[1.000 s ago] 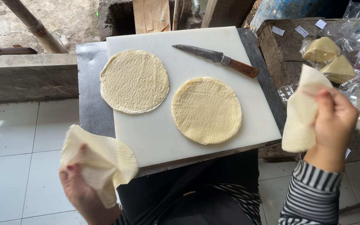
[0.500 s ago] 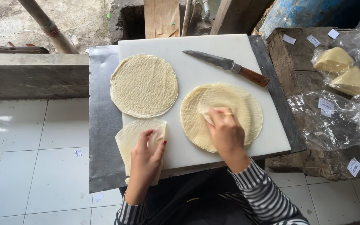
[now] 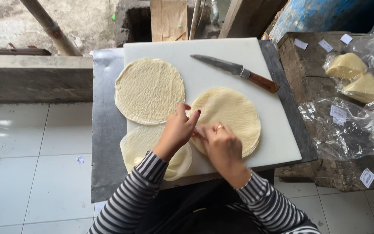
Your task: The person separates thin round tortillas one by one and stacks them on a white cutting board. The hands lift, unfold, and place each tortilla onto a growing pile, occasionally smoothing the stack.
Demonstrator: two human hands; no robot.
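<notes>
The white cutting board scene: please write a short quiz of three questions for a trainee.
1. True or false: the knife lies on the white cutting board, above the wrappers.
2. How many thin round wrappers show on or at the board? A) two B) three C) five
3. Which wrapper do both hands touch?

Key:
1. True.
2. B: upper left wrapper, right wrapper, lower left wrapper.
3. The right wrapper; left hand and right hand meet at its left edge.
</notes>
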